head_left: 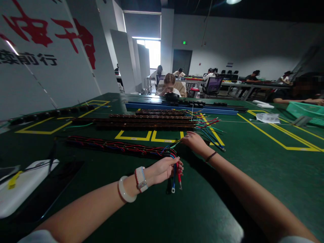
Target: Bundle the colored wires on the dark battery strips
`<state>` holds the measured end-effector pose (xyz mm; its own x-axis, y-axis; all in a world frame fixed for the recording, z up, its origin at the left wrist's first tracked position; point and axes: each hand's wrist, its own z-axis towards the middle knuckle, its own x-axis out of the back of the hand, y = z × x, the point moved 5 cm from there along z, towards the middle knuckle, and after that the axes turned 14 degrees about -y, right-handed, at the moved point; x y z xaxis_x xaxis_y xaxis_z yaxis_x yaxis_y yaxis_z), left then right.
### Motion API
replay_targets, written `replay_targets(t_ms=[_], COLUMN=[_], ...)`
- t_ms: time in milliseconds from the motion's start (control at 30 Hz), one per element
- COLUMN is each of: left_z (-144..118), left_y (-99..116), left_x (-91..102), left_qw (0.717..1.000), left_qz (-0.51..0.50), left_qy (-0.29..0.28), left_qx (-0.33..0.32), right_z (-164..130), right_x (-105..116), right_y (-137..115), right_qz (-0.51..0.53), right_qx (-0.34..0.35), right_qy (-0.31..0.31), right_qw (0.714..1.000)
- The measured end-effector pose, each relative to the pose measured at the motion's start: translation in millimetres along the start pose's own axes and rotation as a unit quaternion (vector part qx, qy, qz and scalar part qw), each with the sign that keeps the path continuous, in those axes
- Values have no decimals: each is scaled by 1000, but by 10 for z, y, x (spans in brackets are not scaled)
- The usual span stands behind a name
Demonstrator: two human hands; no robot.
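Two hands: left hand (163,171) around blue and red cables (173,180), right hand (195,143) at a green wire (174,146), its grip unclear.

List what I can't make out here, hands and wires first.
In the head view:
Red and blue wires: gripped stretch partly hidden by the left hand.
Right hand: too blurred to tell whether it pinches the green wire.
White box: cut off by the left edge.

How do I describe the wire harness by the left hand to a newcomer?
On the green table, find the left hand, whose wrist wears a white bangle. The wire harness stretches leftward from there. Unlike the dark strips grouped beyond, it lies alone, with red wires along it.
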<state>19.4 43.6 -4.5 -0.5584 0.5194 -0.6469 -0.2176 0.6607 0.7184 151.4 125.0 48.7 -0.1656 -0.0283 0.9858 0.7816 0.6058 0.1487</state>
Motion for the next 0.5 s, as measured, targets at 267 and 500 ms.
replay_targets(t_ms=[267,500], left_z=[-81,-297], left_y=[65,326], left_x=[46,-113], left_qw=[936,798], left_qz=[336,566], left_qy=[20,114], left_qx=[101,-174], right_z=[-155,-342], right_x=[7,433], right_y=[3,-409], right_qz=[94,294], right_qx=[52,125], right_qy=[21,88], right_qw=[994,944])
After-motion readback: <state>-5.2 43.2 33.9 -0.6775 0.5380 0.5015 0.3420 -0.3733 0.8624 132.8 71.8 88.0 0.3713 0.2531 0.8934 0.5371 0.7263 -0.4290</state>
